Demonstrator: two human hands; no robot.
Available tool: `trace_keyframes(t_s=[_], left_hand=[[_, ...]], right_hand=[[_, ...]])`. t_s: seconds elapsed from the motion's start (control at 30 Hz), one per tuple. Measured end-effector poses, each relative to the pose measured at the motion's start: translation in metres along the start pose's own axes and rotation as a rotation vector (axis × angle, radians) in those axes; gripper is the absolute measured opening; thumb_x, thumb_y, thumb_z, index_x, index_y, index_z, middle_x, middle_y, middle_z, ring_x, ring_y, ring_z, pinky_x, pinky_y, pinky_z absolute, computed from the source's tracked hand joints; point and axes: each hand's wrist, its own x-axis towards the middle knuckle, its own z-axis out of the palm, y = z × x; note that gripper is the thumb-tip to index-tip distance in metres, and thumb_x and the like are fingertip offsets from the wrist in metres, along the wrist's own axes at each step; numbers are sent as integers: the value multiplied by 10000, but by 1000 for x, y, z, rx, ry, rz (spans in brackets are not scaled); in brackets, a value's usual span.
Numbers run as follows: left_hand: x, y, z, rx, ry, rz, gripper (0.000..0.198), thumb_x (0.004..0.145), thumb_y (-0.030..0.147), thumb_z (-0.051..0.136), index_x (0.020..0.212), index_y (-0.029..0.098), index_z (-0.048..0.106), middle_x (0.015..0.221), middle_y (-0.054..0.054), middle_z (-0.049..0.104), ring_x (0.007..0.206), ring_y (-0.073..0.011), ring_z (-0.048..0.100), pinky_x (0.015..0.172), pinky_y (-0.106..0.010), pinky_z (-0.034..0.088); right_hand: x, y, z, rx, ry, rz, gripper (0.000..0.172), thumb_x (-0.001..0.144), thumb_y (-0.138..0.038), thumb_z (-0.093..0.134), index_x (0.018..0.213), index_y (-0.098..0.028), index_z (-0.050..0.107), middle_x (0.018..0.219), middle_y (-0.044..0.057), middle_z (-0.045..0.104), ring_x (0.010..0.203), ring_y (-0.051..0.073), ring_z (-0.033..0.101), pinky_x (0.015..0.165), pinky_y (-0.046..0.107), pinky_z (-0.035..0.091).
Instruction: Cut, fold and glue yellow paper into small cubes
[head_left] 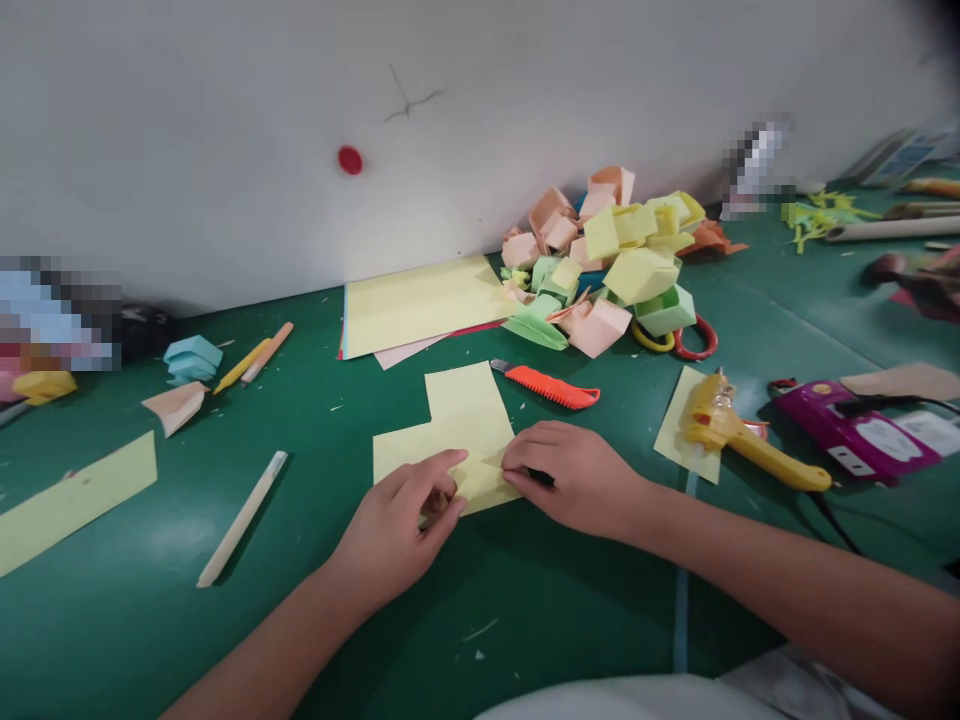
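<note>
A yellow sheet of paper (469, 400) with a notched, stepped outline lies flat on the table in front of me. At its near side a folded yellow piece (478, 485) is held between my hands; whether it is a flap of the sheet or a separate piece, I cannot tell. My left hand (394, 525) grips its left part with curled thumb and fingers. On the right, my right hand (574, 475) pinches its edge between thumb and fingertips. Just beyond the right hand rests an orange utility knife (551, 387), its blade end near the sheet.
A heap of folded paper boxes (637, 275) stands by the wall, with scissors (696, 340) beneath. Paper sheets (420, 305) lie left of it. At right are a yellow glue gun (750, 440) and purple power strip (855, 430); at left, a rolled paper stick (244, 520).
</note>
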Motion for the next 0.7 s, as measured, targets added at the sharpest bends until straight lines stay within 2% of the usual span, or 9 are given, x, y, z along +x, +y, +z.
trace_keyframes(t_s=[0.13, 0.27, 0.4, 0.47, 0.6, 0.7], left_hand=[[1, 0, 0, 121, -26, 57, 287, 1008, 262, 479, 1275, 273, 584, 950, -15, 724, 818, -169, 688, 662, -256, 535], [2, 1, 0, 158, -1, 78, 383, 1023, 233, 448, 1401, 248, 507, 915, -21, 703, 804, -174, 664, 642, -255, 509], [2, -1, 2, 169, -35, 158, 323, 1022, 186, 424, 1267, 249, 624, 946, -38, 687, 854, -181, 651, 711, -285, 516], [2, -2, 3, 171, -40, 151, 299, 1017, 193, 435, 1217, 235, 653, 968, -51, 681, 876, -190, 645, 733, -302, 520], [2, 0, 2, 194, -62, 114, 288, 997, 227, 486, 1236, 234, 647, 991, -64, 661, 884, -209, 628, 716, -323, 524], [3, 2, 1, 216, -61, 104, 296, 975, 213, 512, 1232, 253, 654, 1001, -65, 638, 900, -214, 618, 739, -334, 538]], right_hand=[[1, 4, 3, -1, -3, 56, 168, 980, -253, 550, 949, -204, 708, 892, 45, 734, 839, 189, 628, 736, 328, 474], [2, 8, 6, -16, 1, 61, 165, 987, -249, 541, 1022, -205, 696, 912, 49, 728, 824, 191, 599, 722, 327, 458], [3, 9, 7, -10, 9, 47, 174, 980, -241, 560, 1107, -201, 673, 948, 54, 737, 827, 191, 611, 747, 335, 460], [3, 9, 7, -8, 9, 11, 189, 986, -248, 557, 1133, -201, 665, 964, 58, 740, 850, 193, 625, 772, 346, 459], [2, 9, 8, -21, -1, -56, 198, 987, -283, 572, 1137, -203, 673, 1029, 65, 734, 949, 209, 634, 845, 374, 453], [0, 9, 9, -63, -13, -64, 200, 971, -298, 599, 1131, -215, 686, 1042, 68, 714, 940, 215, 607, 848, 382, 450]])
